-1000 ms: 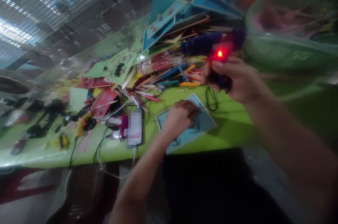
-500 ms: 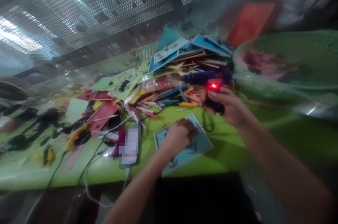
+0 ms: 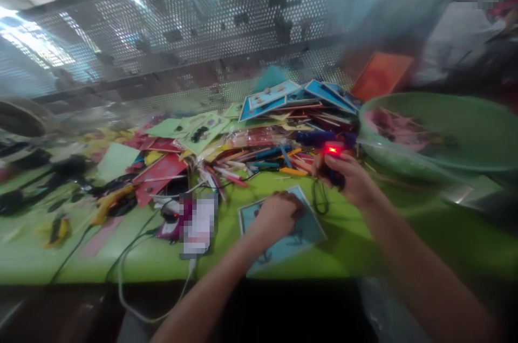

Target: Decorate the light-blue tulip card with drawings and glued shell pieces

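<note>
A light-blue card (image 3: 297, 235) with a pale border and dark figures lies on the green table in front of me. My left hand (image 3: 279, 213) rests on this card, fingers curled down; what they pinch, if anything, is hidden. To the right and a little above the card, my right hand (image 3: 343, 173) is closed around a small dark device (image 3: 335, 177) with a glowing red light. Below that hand a thin dark cord (image 3: 321, 200) hangs in a loop. Blur hides the device's exact kind.
Behind the card lie piled pens (image 3: 269, 162), a stack of blue cards (image 3: 267, 97) and green cards (image 3: 204, 130). A green basin (image 3: 441, 111) stands at right. At left are a phone (image 3: 200, 224) on a white cable and a yellow-handled tool (image 3: 113, 203). Another person (image 3: 457, 41) is at far right.
The view has tilted up slightly, so things sit lower in the picture. Both hands keep nearly the same positions over the card and around the glowing device.
</note>
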`<state>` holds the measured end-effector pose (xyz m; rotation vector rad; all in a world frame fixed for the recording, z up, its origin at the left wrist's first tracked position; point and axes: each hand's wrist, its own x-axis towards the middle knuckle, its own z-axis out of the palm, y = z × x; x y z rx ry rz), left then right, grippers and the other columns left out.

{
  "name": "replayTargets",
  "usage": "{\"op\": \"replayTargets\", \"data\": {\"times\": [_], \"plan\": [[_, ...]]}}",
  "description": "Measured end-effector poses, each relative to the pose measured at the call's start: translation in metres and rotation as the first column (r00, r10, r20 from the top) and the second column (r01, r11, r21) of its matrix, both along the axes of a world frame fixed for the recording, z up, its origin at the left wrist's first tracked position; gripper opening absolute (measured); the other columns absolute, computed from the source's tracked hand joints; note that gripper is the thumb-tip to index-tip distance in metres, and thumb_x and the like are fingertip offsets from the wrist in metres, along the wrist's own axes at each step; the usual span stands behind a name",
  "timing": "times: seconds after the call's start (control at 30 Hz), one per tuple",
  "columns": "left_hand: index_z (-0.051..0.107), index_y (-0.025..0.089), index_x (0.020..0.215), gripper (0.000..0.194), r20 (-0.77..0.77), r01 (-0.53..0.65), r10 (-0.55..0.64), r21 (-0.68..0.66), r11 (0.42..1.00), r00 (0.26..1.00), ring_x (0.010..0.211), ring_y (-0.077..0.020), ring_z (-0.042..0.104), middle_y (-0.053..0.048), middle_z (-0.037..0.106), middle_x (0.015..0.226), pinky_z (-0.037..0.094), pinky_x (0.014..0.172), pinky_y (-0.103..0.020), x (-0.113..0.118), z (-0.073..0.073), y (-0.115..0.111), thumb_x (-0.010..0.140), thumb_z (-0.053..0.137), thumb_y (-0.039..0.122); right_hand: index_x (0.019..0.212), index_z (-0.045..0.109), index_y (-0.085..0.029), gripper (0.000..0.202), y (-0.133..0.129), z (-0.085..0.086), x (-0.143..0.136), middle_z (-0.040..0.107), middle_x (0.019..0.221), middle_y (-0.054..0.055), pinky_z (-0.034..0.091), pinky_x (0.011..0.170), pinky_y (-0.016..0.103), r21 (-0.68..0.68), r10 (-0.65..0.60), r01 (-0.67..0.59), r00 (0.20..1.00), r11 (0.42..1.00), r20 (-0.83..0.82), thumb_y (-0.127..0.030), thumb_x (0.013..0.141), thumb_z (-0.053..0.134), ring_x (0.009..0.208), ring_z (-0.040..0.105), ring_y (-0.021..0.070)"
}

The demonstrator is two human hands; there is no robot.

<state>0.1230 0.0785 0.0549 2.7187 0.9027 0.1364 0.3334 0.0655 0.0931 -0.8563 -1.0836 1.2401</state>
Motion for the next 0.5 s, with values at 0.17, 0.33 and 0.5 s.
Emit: {"op": "replayTargets", "data": {"times": [0.17, 0.33, 0.5], "plan": [[0.074, 0.019, 0.117, 0.027, 0.017, -0.046, 0.046, 0.011, 0.999, 0.999, 0.103, -0.0263, 0.072, -0.011, 0.078, 0.111, 0.053, 0.097, -0.041, -0.005, 0.005, -0.004, 0.097, 0.057, 0.022, 0.074, 0.073, -0.018, 0.034, -0.001, -0.001, 0.002, 0.069, 0.069, 0.004, 0.033, 0.041, 0.026, -0.006, -0.032, 0.032, 0.999, 0.999, 0.008, -0.051, 0.076, 0.081, 0.047, 0.049, 0.0107], [0.077, 0.022, 0.111, 0.023, 0.196, -0.171, 0.178, -0.054, 0.984, 0.964, 0.104, -0.0248, 0.072, -0.006, 0.08, 0.11, 0.053, 0.093, -0.037, -0.027, 0.017, 0.017, 0.096, 0.06, 0.025, 0.078, 0.075, -0.019, 0.025, -0.001, 0.0, 0.005, 0.069, 0.074, 0.006, 0.027, 0.042, 0.03, 0.005, -0.028, 0.028, 0.999, 1.0, 0.02, -0.044, 0.08, 0.079, 0.047, 0.049, 0.012], [0.078, 0.02, 0.098, 0.018, 0.338, -0.387, 0.389, -0.077, 0.919, 0.857, 0.097, -0.0236, 0.073, -0.006, 0.081, 0.101, 0.052, 0.086, -0.034, -0.052, 0.012, 0.051, 0.094, 0.06, 0.024, 0.082, 0.078, -0.02, 0.028, -0.001, -0.001, 0.005, 0.069, 0.072, 0.007, 0.027, 0.044, 0.031, -0.041, -0.083, 0.084, 0.996, 0.996, 0.023, -0.047, 0.075, 0.083, 0.05, 0.05, 0.0135]]}}
